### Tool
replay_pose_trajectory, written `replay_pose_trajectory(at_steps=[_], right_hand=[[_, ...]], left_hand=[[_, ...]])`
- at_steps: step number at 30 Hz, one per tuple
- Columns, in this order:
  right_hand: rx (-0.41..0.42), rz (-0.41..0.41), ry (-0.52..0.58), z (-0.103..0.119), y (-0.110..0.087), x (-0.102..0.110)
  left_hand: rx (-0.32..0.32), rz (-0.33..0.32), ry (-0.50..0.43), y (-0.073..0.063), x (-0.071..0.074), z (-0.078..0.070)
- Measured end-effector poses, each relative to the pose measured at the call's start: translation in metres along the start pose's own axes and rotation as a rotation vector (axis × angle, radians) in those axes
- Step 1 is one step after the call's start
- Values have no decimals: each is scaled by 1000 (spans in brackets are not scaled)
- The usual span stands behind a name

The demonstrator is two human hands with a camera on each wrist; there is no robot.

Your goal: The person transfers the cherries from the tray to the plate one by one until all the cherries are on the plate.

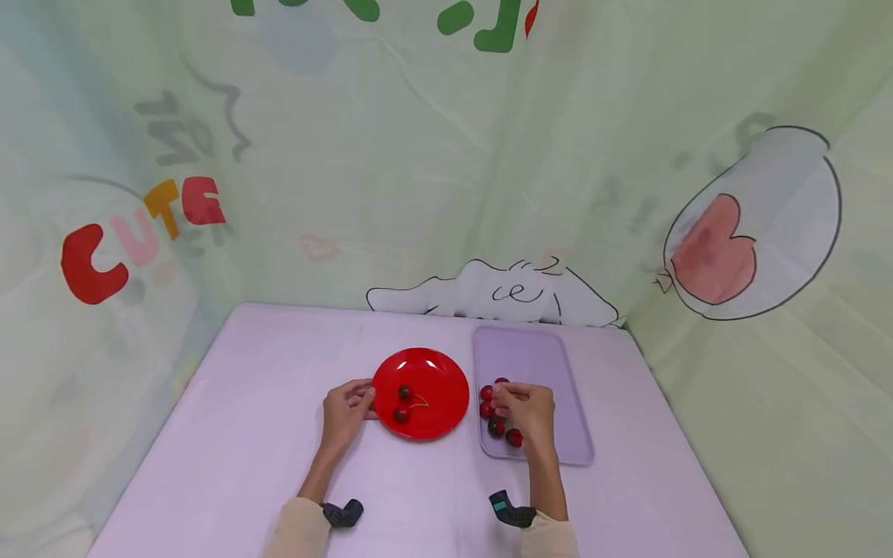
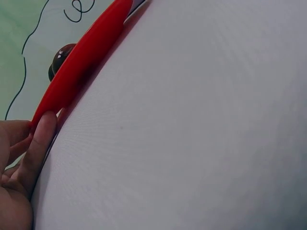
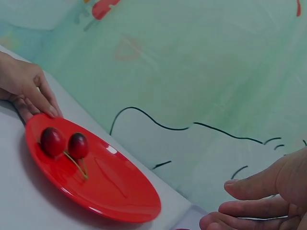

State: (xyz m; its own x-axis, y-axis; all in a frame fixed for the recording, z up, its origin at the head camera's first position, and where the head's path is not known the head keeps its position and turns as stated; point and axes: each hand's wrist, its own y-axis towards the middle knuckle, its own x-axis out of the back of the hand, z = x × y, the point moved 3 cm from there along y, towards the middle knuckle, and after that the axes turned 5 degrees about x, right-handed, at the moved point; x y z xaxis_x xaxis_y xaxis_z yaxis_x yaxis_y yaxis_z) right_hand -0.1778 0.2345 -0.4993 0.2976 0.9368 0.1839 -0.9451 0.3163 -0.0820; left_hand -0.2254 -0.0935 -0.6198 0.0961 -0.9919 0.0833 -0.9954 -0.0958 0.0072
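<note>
My left hand [image 1: 344, 412] pinches the left rim of a round red plate [image 1: 443, 380], as the left wrist view also shows. Two dark red cherries [image 3: 52, 142] with joined green stems lie toward that side of the plate. To the right is a shallow lilac tray [image 1: 525, 353] with several cherries [image 1: 496, 427] along its left side. Over this tray hovers my right hand [image 1: 533, 409], fingertips right by the cherries. In the right wrist view its thumb [image 3: 249, 187] stands apart from the fingers, with nothing showing between them.
The table [image 1: 293, 341] has a pale cloth. A printed curtain [image 1: 391, 155] hangs behind it and at both sides, close to the tray's far end. Dark wrist cameras [image 1: 343, 514] sit on both forearms.
</note>
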Motion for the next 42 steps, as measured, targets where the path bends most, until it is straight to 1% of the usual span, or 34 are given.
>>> replay_pose_trajectory(at_steps=[4, 10, 17, 20, 24, 27, 29, 34, 38, 40, 42], right_hand=[[-12, -27, 2, 2, 0, 16], [-12, -57, -12, -2, 1, 34], [-8, -107, 35, -11, 4, 50], [-17, -119, 41, -16, 6, 56], [-32, -136, -5, -24, 7, 64], [-44, -147, -52, -28, 7, 69], [-43, -151, -59, -29, 6, 72], [-44, -167, -76, -32, 4, 76], [-59, -177, -109, -36, 4, 78], [-72, -173, -133, -43, 6, 80], [-81, -172, -154, -56, 12, 83]], left_hand=[[3, 2, 8, 1, 0, 1], [16, -15, 36, 1, -1, 1], [19, -11, 17, 1, -1, -1], [22, -16, 33, 0, -1, -1], [22, -15, 34, -1, 0, -3], [17, -6, 15, -1, -1, -4], [10, -3, 8, -2, -1, -5], [11, -6, 30, -3, -2, -5], [27, -18, 61, -3, -1, -5], [35, -21, 71, -3, -1, -4], [38, -22, 76, -3, -1, -4]])
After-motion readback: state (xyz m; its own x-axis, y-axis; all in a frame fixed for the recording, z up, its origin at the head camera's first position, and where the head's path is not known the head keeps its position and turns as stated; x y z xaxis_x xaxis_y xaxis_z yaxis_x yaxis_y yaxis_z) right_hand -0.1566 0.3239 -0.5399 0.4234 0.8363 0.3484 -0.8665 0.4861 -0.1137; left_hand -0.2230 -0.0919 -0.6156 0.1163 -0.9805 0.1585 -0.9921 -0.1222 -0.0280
